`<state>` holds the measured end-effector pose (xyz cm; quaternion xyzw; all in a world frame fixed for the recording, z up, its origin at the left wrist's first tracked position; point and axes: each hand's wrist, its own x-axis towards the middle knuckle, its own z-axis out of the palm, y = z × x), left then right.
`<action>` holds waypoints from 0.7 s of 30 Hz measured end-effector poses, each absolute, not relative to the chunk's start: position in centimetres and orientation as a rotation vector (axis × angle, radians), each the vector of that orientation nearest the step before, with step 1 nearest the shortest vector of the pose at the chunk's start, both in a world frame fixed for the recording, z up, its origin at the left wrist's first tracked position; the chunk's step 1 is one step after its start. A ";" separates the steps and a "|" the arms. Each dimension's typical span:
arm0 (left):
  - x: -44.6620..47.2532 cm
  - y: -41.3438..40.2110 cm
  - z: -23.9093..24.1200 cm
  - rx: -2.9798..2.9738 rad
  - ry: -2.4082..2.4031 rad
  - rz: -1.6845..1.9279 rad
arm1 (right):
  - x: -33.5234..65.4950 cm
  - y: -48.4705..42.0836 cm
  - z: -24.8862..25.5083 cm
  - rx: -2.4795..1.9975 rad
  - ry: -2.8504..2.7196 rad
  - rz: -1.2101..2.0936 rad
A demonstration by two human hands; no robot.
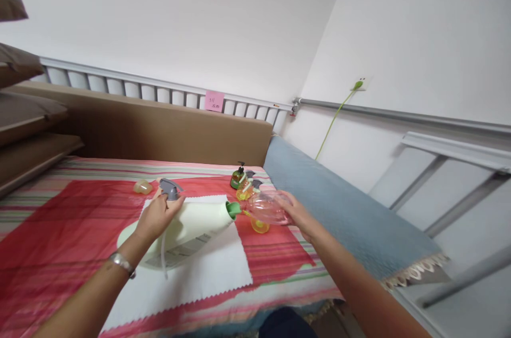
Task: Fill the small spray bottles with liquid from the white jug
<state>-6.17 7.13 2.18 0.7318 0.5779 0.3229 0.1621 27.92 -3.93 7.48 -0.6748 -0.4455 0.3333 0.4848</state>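
Observation:
My left hand point(157, 214) is closed at the upper side of a large pale-green jug point(199, 221), which lies tipped with its mouth to the right. A grey trigger spray head point(170, 189) is in the same hand, its thin tube point(163, 258) hanging down in front of the jug. A green pouring spout point(233, 208) sits in the jug's mouth. My right hand point(297, 214) grips a clear pink bottle point(266, 207) by its base end, held nearly sideways. The bottle's neck meets the spout; whether liquid flows is too small to tell.
Behind the pink bottle stand a green pump bottle point(237, 177) and yellowish spray bottles point(244, 192). A yellow round item point(260, 225) lies below it. A pale cup-like piece point(142, 187) is at left. White cloth point(223, 269) covers red cloth point(51, 231); brown boxes point(27, 114) are stacked left.

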 end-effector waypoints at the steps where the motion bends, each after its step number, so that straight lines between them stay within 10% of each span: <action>1: -6.1 7.1 2.2 2.089 1.649 0.918 | 27.9 -3.9 7.7 -1.664 -1.086 0.794; 21: -6.0 7.0 2.2 2.108 1.685 0.887 | 27.8 -3.7 10.0 -1.862 -1.381 0.478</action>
